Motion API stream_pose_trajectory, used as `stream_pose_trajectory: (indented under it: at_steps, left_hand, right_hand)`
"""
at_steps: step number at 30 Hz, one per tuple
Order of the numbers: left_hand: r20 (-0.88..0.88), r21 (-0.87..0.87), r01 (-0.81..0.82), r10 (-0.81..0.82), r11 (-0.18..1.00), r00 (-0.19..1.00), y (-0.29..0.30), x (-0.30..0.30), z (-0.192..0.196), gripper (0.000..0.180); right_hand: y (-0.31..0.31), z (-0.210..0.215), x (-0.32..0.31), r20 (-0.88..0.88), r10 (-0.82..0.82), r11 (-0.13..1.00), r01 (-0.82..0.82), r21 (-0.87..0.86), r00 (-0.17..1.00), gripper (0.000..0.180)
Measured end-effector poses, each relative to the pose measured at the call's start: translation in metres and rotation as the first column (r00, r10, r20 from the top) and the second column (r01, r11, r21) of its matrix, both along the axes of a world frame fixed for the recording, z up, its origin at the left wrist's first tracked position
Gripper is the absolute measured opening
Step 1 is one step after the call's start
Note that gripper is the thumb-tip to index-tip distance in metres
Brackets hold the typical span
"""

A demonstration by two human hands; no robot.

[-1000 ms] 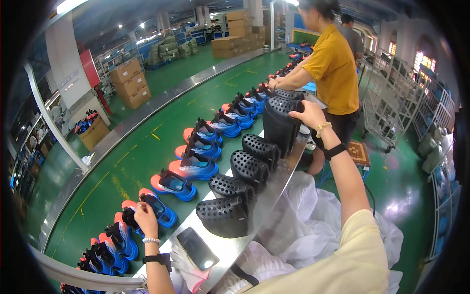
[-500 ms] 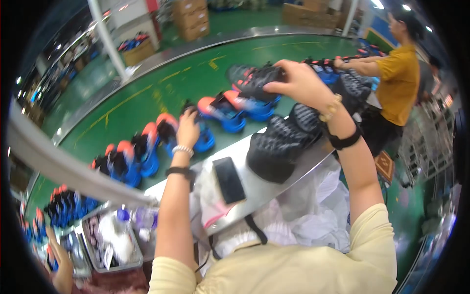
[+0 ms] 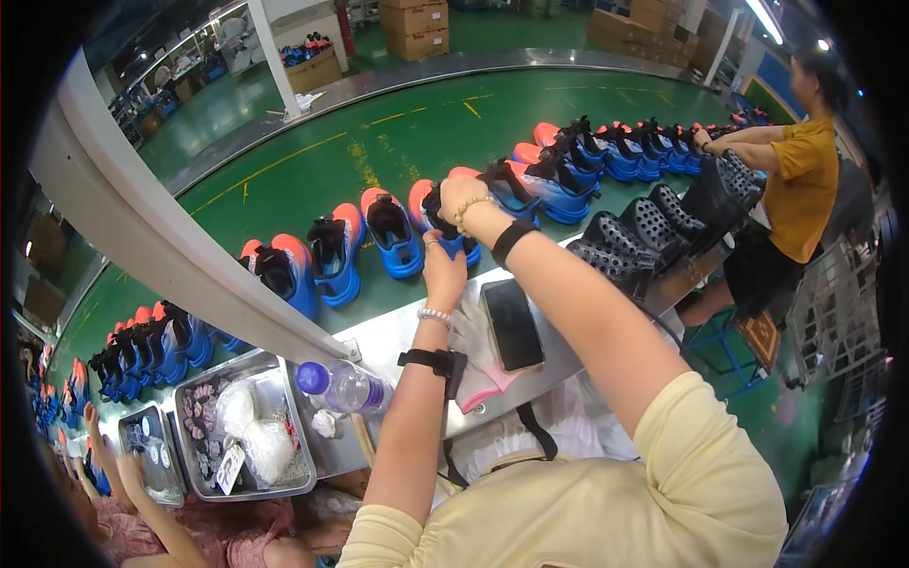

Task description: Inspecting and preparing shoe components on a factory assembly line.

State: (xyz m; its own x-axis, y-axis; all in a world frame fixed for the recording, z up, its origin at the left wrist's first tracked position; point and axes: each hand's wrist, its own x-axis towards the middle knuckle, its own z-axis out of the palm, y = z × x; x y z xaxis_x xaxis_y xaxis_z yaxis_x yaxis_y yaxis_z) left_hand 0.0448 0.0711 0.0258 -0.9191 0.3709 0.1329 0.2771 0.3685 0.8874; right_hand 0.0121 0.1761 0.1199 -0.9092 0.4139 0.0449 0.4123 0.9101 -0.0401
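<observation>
A blue sneaker with a coral toe and black collar (image 3: 423,201) stands on the green belt in front of me. My right hand (image 3: 462,201) is closed over its collar from above, with the fingertips hidden. My left hand (image 3: 444,265) grips it low at the heel, close to the right hand. Matching sneakers flank it: one (image 3: 389,232) just left, another (image 3: 511,189) just right. On the metal ledge below my hands lies a dark-screened phone (image 3: 512,325) on a pale cloth.
Black perforated shoe-shaped pieces (image 3: 653,222) line the ledge at right, near a person in a mustard shirt (image 3: 805,180). At left stand a white post (image 3: 180,218), a purple-capped bottle (image 3: 346,386) and a metal tray (image 3: 303,473) of small parts. Another person's arm (image 3: 151,502) is lower left.
My right hand has let go of a dark shoe-shaped piece and moved left and down onto the sneaker. My left hand has come over beside it. The view has shifted.
</observation>
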Motion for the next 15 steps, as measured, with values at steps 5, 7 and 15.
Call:
stream_pose_trajectory:
  at_steps: [5, 7, 15]
  left_hand:
    - [-0.226, -0.038, 0.04, -0.048, 0.998, 0.973, -0.002, -0.006, -0.016, 0.047]
    - [-0.111, -0.043, 0.063, -0.068, 0.997, 0.992, 0.006, -0.005, -0.01, 0.044]
    - [-0.149, -0.168, 0.026, -0.052, 0.986, 0.988, -0.014, -0.006, 0.003, 0.035]
  right_hand:
    - [0.0, -0.051, -0.007, -0.089, -0.042, 0.999, 0.041, -0.015, 0.995, 0.023]
    - [0.011, -0.057, -0.009, -0.147, -0.143, 0.988, 0.132, -0.085, 0.979, 0.025]
    - [-0.001, -0.03, -0.008, -0.102, -0.003, 0.985, -0.015, -0.174, 0.995, 0.036]
